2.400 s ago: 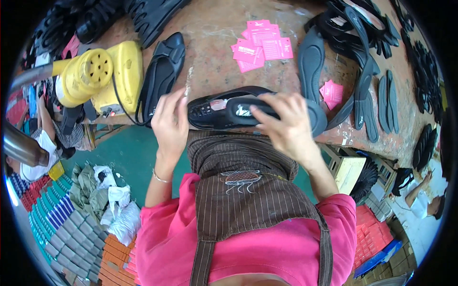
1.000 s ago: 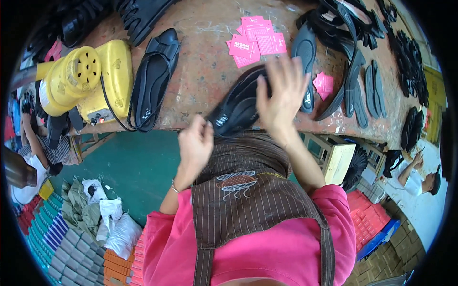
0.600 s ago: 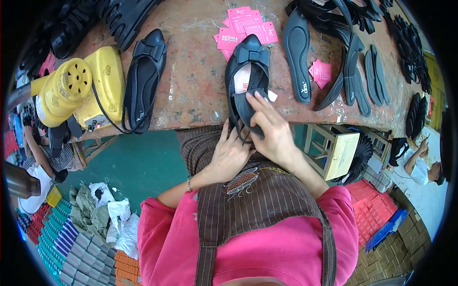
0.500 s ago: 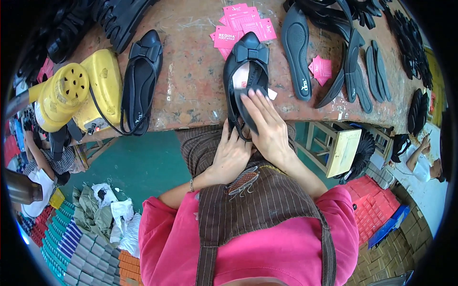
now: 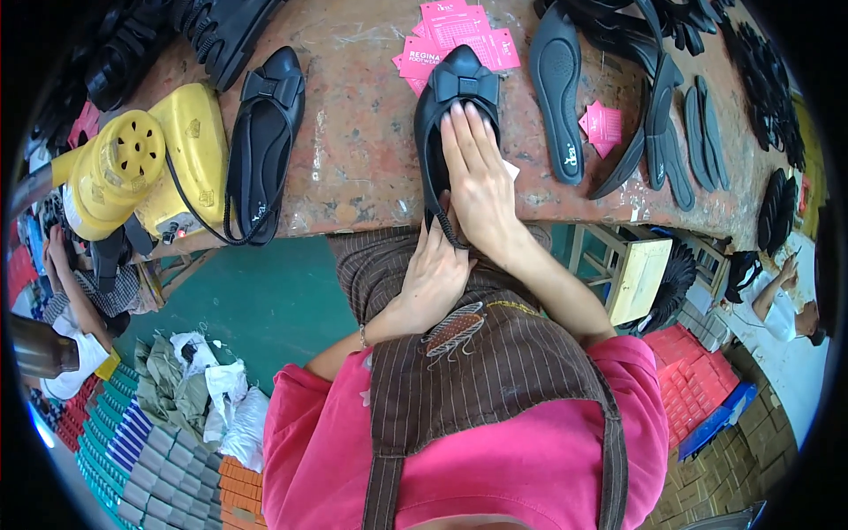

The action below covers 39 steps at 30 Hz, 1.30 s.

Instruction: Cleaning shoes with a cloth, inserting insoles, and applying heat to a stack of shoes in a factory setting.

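Note:
A black pointed flat shoe with a bow (image 5: pixel 459 86) lies at the table's front edge, toe pointing away from me. My left hand (image 5: pixel 435 272) holds its heel end from below, by the back strap. Inside the shoe, the fingers of my right hand (image 5: pixel 480 181) lie flat and stretched out, reaching up near the bow. They cover most of the opening, so the black insole beneath is mostly hidden. To the left lies the matching black shoe (image 5: pixel 265 146), an insole showing inside it.
A yellow machine (image 5: pixel 190 168) stands at the table's left. Pink tags (image 5: pixel 459 40) lie beyond the shoe. Black insoles (image 5: pixel 558 97) and more pink tags (image 5: pixel 603 126) are to the right. Other footwear (image 5: pixel 231 40) crowds the back left. People work at both sides.
My right hand has slid forward into the shoe, toward the toe. The insole's raised heel part, visible earlier under my fingers, is now down inside and mostly covered.

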Available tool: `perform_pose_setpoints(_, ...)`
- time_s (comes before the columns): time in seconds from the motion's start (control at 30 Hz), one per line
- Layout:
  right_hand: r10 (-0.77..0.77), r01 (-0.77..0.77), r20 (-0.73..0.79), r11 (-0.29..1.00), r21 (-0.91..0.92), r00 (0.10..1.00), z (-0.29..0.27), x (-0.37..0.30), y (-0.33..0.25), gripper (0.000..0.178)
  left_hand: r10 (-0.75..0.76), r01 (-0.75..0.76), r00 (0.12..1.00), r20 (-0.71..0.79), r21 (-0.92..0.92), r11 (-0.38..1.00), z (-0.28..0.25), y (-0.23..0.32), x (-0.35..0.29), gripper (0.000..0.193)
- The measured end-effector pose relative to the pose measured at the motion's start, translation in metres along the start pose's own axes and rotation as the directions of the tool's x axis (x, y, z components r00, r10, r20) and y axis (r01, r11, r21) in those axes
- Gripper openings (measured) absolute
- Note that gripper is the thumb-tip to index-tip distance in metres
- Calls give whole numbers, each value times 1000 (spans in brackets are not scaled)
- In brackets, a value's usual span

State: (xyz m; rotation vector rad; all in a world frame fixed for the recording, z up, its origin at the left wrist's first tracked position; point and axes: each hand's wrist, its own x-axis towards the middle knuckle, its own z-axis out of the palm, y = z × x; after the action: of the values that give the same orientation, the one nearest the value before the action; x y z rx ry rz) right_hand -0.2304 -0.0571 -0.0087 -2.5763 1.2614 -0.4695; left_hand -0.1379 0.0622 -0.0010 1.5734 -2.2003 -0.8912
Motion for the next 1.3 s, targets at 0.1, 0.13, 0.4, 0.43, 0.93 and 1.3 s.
perform_pose_setpoints(0.1,-35,34,-28,998,-54,999,9,14,1,60,-8,8,1000,-9,26,1000,0,-3,1,37)
perform_pose_setpoints(0.13,-14,14,-1,1000,6,1000,3,11,-3,60,-6,6,1000,2,44,999,0,-2,-1,36)
perform_pose_setpoints(0.4,-8,-9,179,996,93,984,-7,4,-5,59,0,7,999,-35,200,980,6,-1,2,38)
perform_pose_setpoints(0.43,-4,-1,176,999,32,984,-5,9,-5,59,8,-1,999,-35,200,980,6,-1,3,38)
perform_pose_setpoints(0.93,-74,75,84,997,1,994,4,29,8,48,-17,26,997,-78,108,994,4,1,8,35)
perform_pose_setpoints(1.3,-27,14,214,998,65,976,0,25,-3,61,-28,26,999,27,64,998,-3,-4,3,65)
